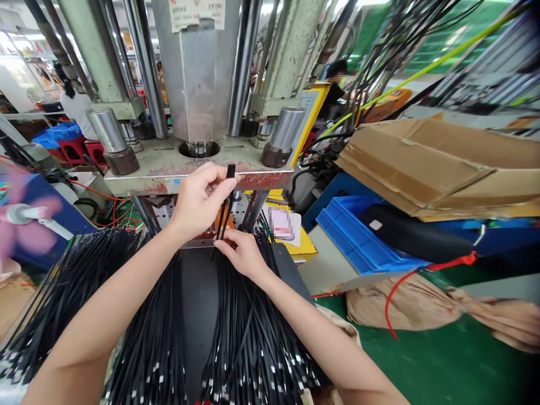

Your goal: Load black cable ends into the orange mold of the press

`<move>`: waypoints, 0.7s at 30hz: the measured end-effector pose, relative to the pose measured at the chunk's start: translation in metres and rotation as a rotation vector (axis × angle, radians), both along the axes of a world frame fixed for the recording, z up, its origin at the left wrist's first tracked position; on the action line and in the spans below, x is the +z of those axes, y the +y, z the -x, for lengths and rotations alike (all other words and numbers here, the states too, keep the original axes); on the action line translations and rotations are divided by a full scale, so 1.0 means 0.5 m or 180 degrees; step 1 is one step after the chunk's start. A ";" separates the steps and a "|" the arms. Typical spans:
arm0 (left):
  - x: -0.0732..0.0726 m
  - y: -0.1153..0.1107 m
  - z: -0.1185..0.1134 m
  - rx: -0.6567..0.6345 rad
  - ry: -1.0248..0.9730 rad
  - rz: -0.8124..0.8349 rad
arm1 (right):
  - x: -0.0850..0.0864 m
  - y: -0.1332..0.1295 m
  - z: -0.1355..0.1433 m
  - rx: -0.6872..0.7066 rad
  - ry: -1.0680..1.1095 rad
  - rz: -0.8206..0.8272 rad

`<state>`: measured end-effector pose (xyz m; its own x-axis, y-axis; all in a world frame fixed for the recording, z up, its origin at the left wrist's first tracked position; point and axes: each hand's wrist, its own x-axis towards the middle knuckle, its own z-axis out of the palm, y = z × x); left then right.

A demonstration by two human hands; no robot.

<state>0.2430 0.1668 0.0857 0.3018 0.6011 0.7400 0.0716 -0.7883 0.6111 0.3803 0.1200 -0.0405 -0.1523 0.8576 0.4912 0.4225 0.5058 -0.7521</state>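
At nine o'clock, a blurred pink fan (17,216); beside it, bundles of black cables (143,337) fanned over the dark tabletop (198,304). Near centre, left hand (198,199) raised, fingers pressed together, pinching a black plug (230,170) on thin cables (223,216) hanging toward six o'clock, just before the press platen (169,169); right hand (242,250) just below, pinching those same cables. At three o'clock, blue crate (354,236) under cardboard (442,163).
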 end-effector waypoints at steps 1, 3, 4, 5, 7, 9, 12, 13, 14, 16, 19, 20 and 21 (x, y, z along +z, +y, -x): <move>0.011 0.010 -0.008 -0.0075 0.0003 -0.0095 | -0.009 0.015 -0.008 -0.0067 -0.0010 0.0059; 0.027 0.025 -0.021 -0.0255 0.0076 -0.0212 | -0.019 0.052 -0.022 -0.0244 0.0071 0.0129; 0.029 0.031 -0.025 -0.0342 0.0149 -0.0242 | -0.020 0.073 -0.029 -0.0335 0.0146 0.0136; 0.025 0.035 -0.028 -0.0407 0.0245 -0.0249 | -0.019 0.094 -0.035 -0.0425 0.0220 0.0128; -0.003 0.041 -0.026 -0.0377 0.0326 -0.0190 | -0.016 0.134 -0.043 -0.0595 0.0327 0.0104; -0.058 0.046 -0.014 -0.0049 0.0326 -0.0089 | -0.016 0.166 -0.046 -0.0690 0.0367 0.0155; -0.162 0.053 0.018 0.0283 0.1167 -0.0243 | -0.021 0.196 -0.039 -0.0731 0.0297 0.0276; -0.194 0.054 0.029 0.0237 0.1659 -0.0417 | -0.022 0.202 -0.034 -0.0740 0.0223 0.0298; -0.222 0.055 0.039 0.0149 0.2117 -0.0622 | -0.022 0.207 -0.030 -0.0760 0.0119 0.0304; -0.261 0.058 0.053 0.0035 0.2725 -0.1015 | -0.019 0.213 -0.024 -0.0843 -0.0159 0.0319; -0.279 0.067 0.052 0.0193 0.3125 -0.1346 | -0.012 0.214 -0.034 -0.0999 -0.0541 0.0401; -0.277 0.070 0.047 0.0248 0.3216 -0.1384 | -0.012 0.209 -0.042 -0.1001 -0.0618 0.0428; -0.272 0.069 0.041 0.0307 0.3294 -0.1386 | -0.013 0.202 -0.050 -0.0972 -0.0669 0.0445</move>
<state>0.2226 0.2015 -0.0505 0.8583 0.4066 0.3130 0.4564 -0.8837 -0.1036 0.4055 0.2210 -0.0470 0.0353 0.9355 0.3516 0.6896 0.2319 -0.6861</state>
